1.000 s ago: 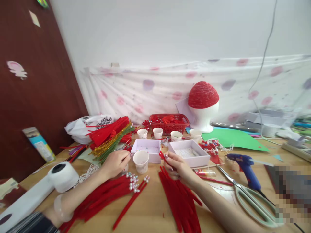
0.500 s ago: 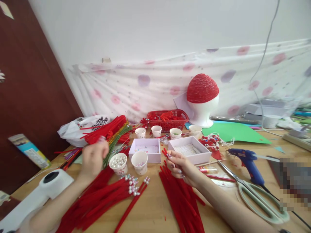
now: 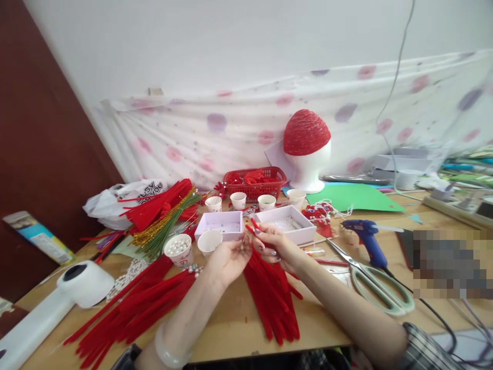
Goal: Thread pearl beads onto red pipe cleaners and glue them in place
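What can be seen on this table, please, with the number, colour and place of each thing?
table: one, light wood, under everything.
foam head: one, white with red cap, back.
basket: one, red, back centre.
paper cups: six, white, four before the basket, two nearer; one holds pearls.
boxes: two, white, centre.
loose stems: two piles, red, front left and front centre.
glitter stems: one bundle, gold and green, left.
glue gun: one, blue, right.
scissors: one pair, pale green handles, front right.
left hand: one, palm up, beside the right hand.
right hand: one, pinching a red stem over the boxes.
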Demonstrator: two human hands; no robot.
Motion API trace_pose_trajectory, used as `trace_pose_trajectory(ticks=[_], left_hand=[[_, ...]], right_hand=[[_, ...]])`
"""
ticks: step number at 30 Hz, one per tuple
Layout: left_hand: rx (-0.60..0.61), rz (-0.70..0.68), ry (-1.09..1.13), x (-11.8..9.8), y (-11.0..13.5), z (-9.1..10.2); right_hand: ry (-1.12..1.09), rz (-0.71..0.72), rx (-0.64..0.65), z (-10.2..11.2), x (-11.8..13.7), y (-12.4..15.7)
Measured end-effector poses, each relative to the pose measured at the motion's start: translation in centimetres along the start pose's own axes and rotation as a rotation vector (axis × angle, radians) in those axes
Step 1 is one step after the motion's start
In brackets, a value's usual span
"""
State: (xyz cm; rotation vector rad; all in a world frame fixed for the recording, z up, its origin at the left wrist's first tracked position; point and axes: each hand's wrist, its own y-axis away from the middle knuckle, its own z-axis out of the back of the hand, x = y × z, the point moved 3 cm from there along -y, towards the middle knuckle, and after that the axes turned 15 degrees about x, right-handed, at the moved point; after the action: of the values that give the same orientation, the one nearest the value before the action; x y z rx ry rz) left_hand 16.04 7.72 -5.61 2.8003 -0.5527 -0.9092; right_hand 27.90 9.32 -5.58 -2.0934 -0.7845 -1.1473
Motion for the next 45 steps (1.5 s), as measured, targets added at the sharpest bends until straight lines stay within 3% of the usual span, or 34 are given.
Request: trace_pose_trajectory(ticks=[4,11,17,28,45], left_hand=[[0.093,-0.115,-0.05,-0.9,-0.9,1.0],[0.285,-0.071,-0.213,-1.2,0.0,0.7],[0.379,-0.145,-0.371,-0.8,0.1,0.9],[0.429,-0.239,-0.544,-0.7,-0.4,1.3],[0.465,-0.223,-0.504,-0.8,-0.6,1.5]], right_hand=[[0.047,-0.006,-0.041,0.2,0.1,0.2],[0.15,-0.086,-0.012,-1.0,-0.5,0.4],[0.265,0.003,-0.075,-0.9,-0.9,0.1],[0.303,-0.011,-0.157,-0.1,-0.9,0.0],[0.343,-0.016,-0.234,0.5,-0.7,0.0]])
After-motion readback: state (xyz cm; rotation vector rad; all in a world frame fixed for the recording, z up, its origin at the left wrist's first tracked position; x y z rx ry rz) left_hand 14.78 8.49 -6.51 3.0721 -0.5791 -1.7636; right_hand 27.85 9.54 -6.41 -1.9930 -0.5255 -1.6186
